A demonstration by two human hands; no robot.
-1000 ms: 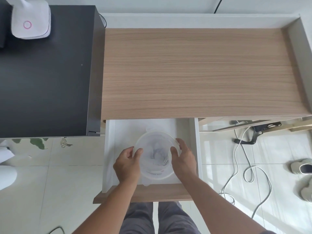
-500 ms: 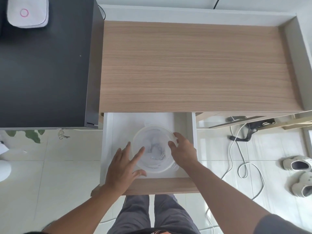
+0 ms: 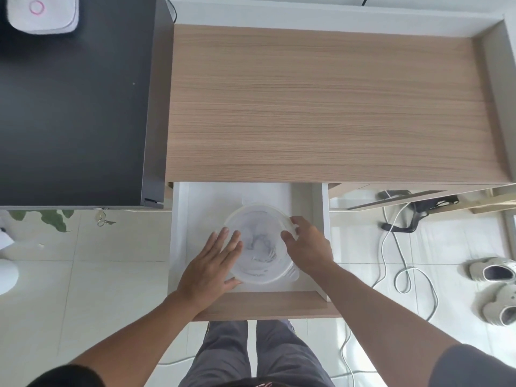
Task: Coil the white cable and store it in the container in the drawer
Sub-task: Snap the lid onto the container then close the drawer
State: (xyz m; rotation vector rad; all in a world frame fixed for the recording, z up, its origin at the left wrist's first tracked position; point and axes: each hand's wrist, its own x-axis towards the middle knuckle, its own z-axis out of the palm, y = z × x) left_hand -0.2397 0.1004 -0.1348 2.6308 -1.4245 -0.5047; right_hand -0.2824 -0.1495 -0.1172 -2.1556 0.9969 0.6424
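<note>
While the round container (image 3: 261, 247) sits in the open drawer (image 3: 318, 208), the left hand (image 3: 212, 261) lies flat at its 9 o'clock rim to steady it, and the right hand (image 3: 308, 244) grips the lid edge at 3 o'clock; pale coils show inside.

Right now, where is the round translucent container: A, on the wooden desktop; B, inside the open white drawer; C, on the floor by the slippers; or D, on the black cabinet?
B: the container sits inside the open drawer, with the left hand flat on its lid and the right hand gripping its rim.
</note>
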